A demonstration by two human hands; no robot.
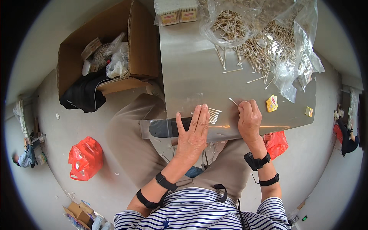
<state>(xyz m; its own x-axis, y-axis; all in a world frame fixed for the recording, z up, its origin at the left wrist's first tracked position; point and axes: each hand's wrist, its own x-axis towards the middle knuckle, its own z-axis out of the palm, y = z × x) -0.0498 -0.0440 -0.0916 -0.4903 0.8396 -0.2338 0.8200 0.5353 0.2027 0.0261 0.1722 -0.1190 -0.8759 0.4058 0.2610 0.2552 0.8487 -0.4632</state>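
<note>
My left hand (194, 132) lies flat near the front edge of a grey metal table (191, 65), its fingers stretched out and the thumb spread. Under and beside its fingers is a small row of cotton swabs (214, 115) set side by side, partly hidden by the hand. To the right, my right hand (249, 119) is closed in a pinch, and a single cotton swab (232, 101) sticks out from its fingertips toward the upper left. A few yellow-and-red paper labels (271, 103) lie just right of it. A smaller yellow label (309, 111) sits by the right edge.
Loose cotton swabs (260, 53) spill from clear plastic bags (285, 78) at the far right. Packed swab boxes (178, 16) stand at the far left. Beside the table is an open cardboard box (143, 46). A red bag (86, 158) rests on the floor. Other people sit far off at both sides.
</note>
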